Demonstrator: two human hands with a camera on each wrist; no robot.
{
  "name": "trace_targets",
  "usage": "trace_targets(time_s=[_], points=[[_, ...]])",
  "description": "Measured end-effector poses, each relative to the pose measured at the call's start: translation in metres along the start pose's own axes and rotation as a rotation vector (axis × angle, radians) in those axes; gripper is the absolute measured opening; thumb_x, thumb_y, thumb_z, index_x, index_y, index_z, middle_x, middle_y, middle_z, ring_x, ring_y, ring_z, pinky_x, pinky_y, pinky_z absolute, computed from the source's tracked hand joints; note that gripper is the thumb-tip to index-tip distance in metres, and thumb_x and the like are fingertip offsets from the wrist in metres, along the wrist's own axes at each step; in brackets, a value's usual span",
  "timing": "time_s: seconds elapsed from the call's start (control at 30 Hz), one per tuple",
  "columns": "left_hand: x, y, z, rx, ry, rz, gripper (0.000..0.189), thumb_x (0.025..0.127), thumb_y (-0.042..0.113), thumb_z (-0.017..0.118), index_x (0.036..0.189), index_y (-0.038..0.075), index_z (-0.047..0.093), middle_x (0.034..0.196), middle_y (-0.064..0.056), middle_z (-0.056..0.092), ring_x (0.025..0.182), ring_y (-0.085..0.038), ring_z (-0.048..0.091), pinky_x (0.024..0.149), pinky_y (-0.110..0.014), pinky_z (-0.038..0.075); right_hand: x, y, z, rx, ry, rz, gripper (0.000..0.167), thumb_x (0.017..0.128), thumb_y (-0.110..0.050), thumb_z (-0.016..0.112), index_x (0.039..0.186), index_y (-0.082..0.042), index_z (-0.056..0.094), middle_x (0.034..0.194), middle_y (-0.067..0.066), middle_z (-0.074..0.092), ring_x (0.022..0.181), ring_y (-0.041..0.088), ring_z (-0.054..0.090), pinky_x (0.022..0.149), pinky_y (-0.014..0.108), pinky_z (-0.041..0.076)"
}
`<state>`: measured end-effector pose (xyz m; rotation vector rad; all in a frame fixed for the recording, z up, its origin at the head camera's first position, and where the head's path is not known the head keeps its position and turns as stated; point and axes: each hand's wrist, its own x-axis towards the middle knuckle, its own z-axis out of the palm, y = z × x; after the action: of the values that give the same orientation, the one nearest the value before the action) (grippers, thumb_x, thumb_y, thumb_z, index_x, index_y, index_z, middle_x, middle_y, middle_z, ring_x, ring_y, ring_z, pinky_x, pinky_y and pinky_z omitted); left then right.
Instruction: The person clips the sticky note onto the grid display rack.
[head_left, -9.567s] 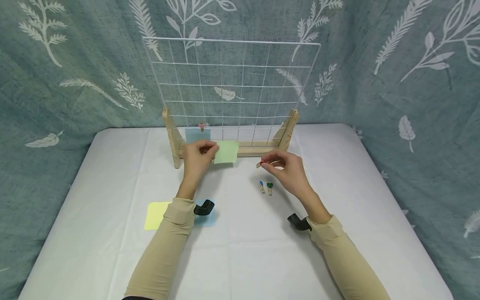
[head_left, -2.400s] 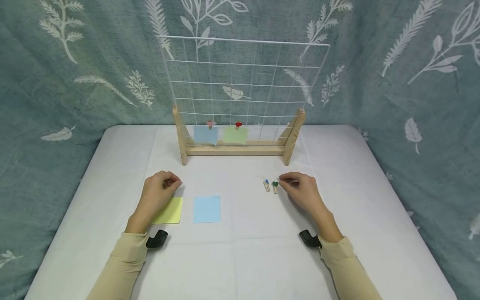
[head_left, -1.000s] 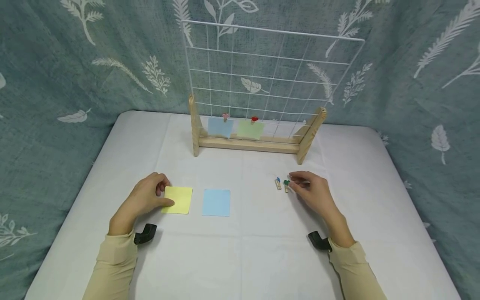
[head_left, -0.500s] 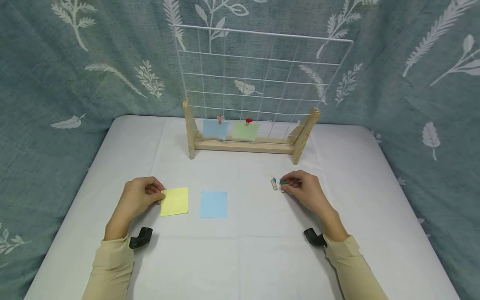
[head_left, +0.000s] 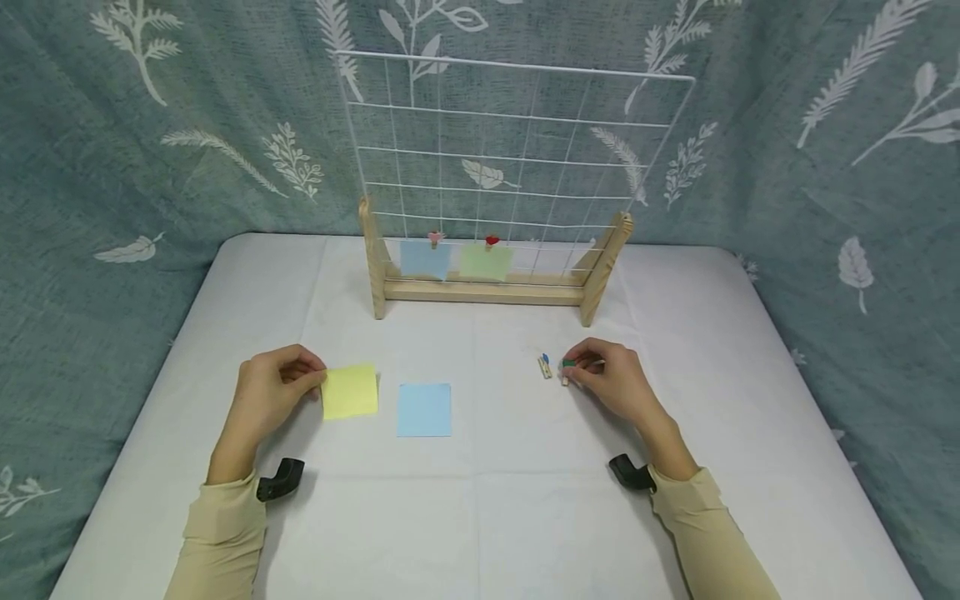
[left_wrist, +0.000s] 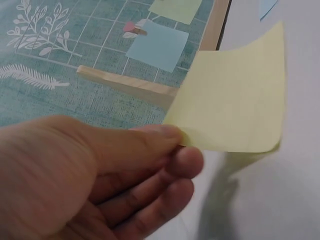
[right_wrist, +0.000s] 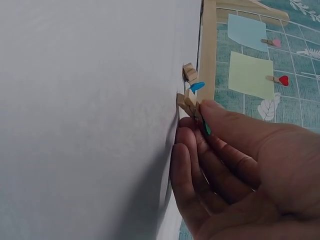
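Observation:
At the left, my left hand (head_left: 273, 392) pinches the edge of a yellow sticky note (head_left: 350, 391); in the left wrist view the note (left_wrist: 235, 95) is lifted off the cloth with a shadow beneath. My right hand (head_left: 611, 379) pinches a small wooden clothespin (head_left: 566, 375) with a green heart; in the right wrist view its wooden end (right_wrist: 186, 104) still lies close to the cloth. Just left of it lies a clothespin with a blue heart (head_left: 544, 367). A blue sticky note (head_left: 424, 410) rests flat between the hands.
A white wire grid (head_left: 517, 112) stands in a wooden base (head_left: 480, 291) at the back. Clipped low on it are a blue note (head_left: 424, 261) under a pink heart clothespin (head_left: 435, 239) and a green note (head_left: 485, 262) under a red heart clothespin (head_left: 492, 241). Patterned fabric hangs behind.
The green note now hangs on the grid with the red heart clothespin. Since then, my left hand has picked up the yellow note and my right hand has taken hold of the green heart clothespin.

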<state>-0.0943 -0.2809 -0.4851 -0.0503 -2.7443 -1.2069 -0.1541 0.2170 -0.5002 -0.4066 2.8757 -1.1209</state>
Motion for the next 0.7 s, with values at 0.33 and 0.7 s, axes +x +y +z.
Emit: trace_targets(time_s=[0.33,0.7], points=[[0.002,0.006,-0.004,-0.12,0.035,-0.009,0.006,0.093,0.005,0.08,0.098,0.004,0.076,0.09,-0.014,0.075,0.071,-0.022,0.072,0.062,-0.024,0.06,0.0,0.003,-0.004,0.154,0.013,0.01,0.019,0.093,-0.008,0.081,0.109,-0.003,0.074,0.098,0.013,0.077,0.084,0.025,0.076,0.065,0.024,0.06],[0.009,0.014,-0.002,-0.166,0.085,0.01,0.008,0.093,0.007,0.081,0.099,0.005,0.075,0.088,-0.012,0.076,0.069,-0.025,0.072,0.061,-0.025,0.06,-0.002,-0.006,-0.013,0.164,0.076,0.016,0.017,0.09,-0.016,0.086,0.106,-0.012,0.081,0.101,0.006,0.081,0.088,0.018,0.076,0.072,0.018,0.057]])
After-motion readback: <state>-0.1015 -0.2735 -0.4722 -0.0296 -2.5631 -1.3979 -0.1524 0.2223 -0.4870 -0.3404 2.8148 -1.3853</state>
